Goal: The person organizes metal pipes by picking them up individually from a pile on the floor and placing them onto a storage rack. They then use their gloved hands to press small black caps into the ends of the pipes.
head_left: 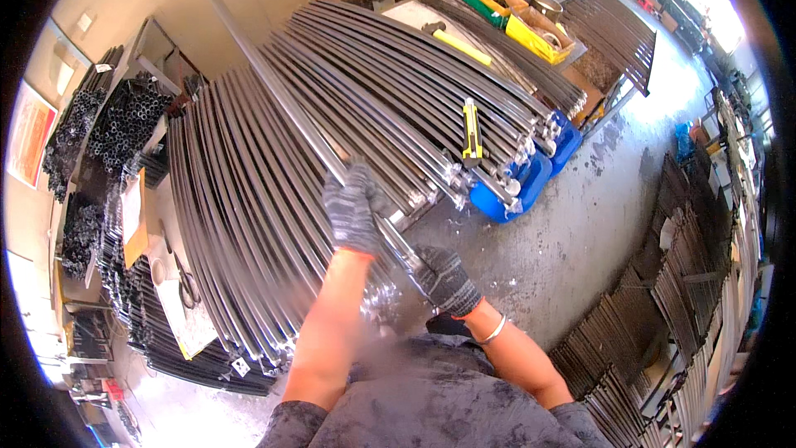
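My gloved left hand (pixel 355 203) grasps the long metal tube (pixel 265 70) over the laid tubes (pixel 236 224), its axis slanting far-left, while my right hand (pixel 445 280), nearer me, grips its near end.

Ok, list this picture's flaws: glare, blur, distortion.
Head view: glare whitens the upper right and shines on the floor. Head view: the left forearm is smeared by blur, while the yellow knife looks fairly crisp. Head view: the fisheye lens bows the stacked rods and leaves black corners; the held tube reads clearly.
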`<action>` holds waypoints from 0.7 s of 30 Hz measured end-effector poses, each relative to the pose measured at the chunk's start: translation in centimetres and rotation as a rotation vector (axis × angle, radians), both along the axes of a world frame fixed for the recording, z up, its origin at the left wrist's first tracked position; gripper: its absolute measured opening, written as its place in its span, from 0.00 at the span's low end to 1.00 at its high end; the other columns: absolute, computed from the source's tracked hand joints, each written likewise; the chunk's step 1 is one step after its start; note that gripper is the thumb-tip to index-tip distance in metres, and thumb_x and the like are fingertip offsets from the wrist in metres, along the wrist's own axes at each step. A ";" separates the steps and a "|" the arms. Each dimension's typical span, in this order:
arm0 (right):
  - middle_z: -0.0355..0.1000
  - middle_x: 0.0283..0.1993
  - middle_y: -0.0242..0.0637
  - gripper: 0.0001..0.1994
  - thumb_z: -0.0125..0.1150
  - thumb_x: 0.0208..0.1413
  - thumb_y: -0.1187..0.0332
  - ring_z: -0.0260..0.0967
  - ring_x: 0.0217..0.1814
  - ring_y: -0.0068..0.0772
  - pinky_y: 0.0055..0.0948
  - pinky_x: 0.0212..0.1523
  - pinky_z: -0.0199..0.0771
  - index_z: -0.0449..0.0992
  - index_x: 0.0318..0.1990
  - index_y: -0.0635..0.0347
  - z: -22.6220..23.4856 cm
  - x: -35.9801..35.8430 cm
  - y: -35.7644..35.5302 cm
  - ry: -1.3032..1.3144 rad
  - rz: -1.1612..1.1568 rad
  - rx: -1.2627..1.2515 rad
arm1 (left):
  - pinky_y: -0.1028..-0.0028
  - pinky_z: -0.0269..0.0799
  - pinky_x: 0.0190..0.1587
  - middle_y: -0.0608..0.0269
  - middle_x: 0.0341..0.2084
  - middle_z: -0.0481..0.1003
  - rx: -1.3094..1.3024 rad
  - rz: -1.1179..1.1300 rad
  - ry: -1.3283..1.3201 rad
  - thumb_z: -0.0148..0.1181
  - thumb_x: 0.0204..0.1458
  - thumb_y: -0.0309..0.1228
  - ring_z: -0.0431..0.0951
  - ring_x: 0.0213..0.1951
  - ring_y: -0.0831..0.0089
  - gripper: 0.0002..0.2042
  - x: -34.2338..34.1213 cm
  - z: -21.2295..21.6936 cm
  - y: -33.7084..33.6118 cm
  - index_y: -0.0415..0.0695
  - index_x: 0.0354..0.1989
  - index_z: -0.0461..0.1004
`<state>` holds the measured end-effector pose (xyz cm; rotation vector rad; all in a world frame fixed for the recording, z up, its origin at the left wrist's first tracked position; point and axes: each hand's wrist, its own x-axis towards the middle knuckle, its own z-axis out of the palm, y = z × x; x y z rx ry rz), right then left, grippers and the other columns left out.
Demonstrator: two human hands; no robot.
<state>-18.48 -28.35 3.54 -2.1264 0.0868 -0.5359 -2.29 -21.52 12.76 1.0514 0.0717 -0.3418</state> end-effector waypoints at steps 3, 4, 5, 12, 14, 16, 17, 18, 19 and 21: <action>0.73 0.34 0.50 0.09 0.57 0.52 0.72 0.70 0.36 0.50 0.37 0.38 0.69 0.74 0.40 0.66 2.1 0.7 0.1 0.094 0.065 0.115 | 0.75 0.59 0.10 0.69 0.12 0.63 -0.034 -0.040 -0.032 0.58 0.52 0.31 0.63 0.10 0.77 0.06 1.7 -0.9 0.9 0.46 0.31 0.66; 0.73 0.34 0.49 0.09 0.57 0.51 0.71 0.70 0.36 0.49 0.36 0.37 0.69 0.74 0.39 0.66 3.1 0.8 0.2 0.152 0.093 0.159 | 0.75 0.59 0.10 0.69 0.12 0.64 0.047 0.006 -0.030 0.58 0.52 0.31 0.63 0.10 0.77 0.07 1.6 -0.3 0.6 0.45 0.30 0.66; 0.73 0.32 0.48 0.10 0.59 0.46 0.73 0.68 0.30 0.47 0.36 0.36 0.69 0.75 0.37 0.65 5.1 0.0 0.7 0.190 0.172 0.656 | 0.76 0.58 0.10 0.69 0.12 0.63 0.245 0.120 -0.140 0.58 0.52 0.31 0.63 0.10 0.77 0.07 2.9 -0.6 0.7 0.45 0.29 0.66; 0.74 0.43 0.46 0.19 0.65 0.41 0.68 0.71 0.46 0.41 0.35 0.49 0.66 0.74 0.45 0.60 -1.5 -8.1 -6.6 0.697 0.042 0.274 | 0.77 0.58 0.08 0.68 0.11 0.61 0.289 0.307 -0.344 0.53 0.53 0.29 0.61 0.08 0.78 0.06 7.4 3.8 6.4 0.44 0.30 0.62; 0.72 0.48 0.45 0.26 0.67 0.40 0.65 0.69 0.51 0.42 0.36 0.53 0.65 0.72 0.50 0.57 -4.3 -8.4 -9.8 0.739 0.161 -0.003 | 0.76 0.58 0.08 0.68 0.11 0.62 0.484 0.268 -0.288 0.53 0.53 0.28 0.61 0.08 0.78 0.06 7.6 1.2 7.8 0.43 0.32 0.62; 0.69 0.53 0.44 0.32 0.69 0.38 0.62 0.67 0.54 0.42 0.38 0.54 0.65 0.68 0.56 0.55 -4.6 -8.3 -12.1 0.801 0.274 -0.385 | 0.72 0.64 0.11 0.64 0.18 0.67 0.608 0.248 -0.245 0.54 0.53 0.29 0.65 0.11 0.76 0.13 6.2 -1.0 8.8 0.37 0.44 0.62; 0.68 0.52 0.43 0.33 0.69 0.39 0.62 0.67 0.51 0.44 0.39 0.53 0.66 0.64 0.57 0.49 -2.8 -6.9 -12.2 0.854 0.277 -0.590 | 0.74 0.73 0.24 0.55 0.32 0.72 0.778 0.267 -0.361 0.55 0.52 0.28 0.73 0.22 0.70 0.22 5.7 -3.4 9.5 0.35 0.54 0.59; 0.68 0.52 0.43 0.34 0.69 0.37 0.60 0.65 0.53 0.47 0.40 0.53 0.65 0.65 0.57 0.48 -2.5 -5.5 -12.5 0.843 0.203 -0.480 | 0.71 0.71 0.46 0.46 0.47 0.68 1.352 0.421 -0.777 0.54 0.52 0.27 0.74 0.40 0.61 0.28 5.0 -6.2 9.3 0.36 0.61 0.53; 0.68 0.52 0.42 0.32 0.67 0.39 0.61 0.65 0.54 0.46 0.40 0.54 0.64 0.66 0.56 0.48 -1.7 -3.9 -11.9 0.664 0.092 -0.509 | 0.67 0.60 0.58 0.43 0.52 0.65 1.250 0.360 -0.667 0.53 0.51 0.26 0.68 0.51 0.56 0.29 3.1 -5.8 7.4 0.38 0.63 0.52; 0.67 0.53 0.40 0.26 0.63 0.42 0.63 0.63 0.56 0.44 0.41 0.55 0.63 0.69 0.53 0.48 -1.4 0.2 -10.4 0.384 -0.006 -0.747 | 0.67 0.59 0.59 0.44 0.53 0.63 0.949 0.280 -0.639 0.53 0.48 0.22 0.67 0.51 0.55 0.31 1.6 -7.6 5.7 0.42 0.64 0.52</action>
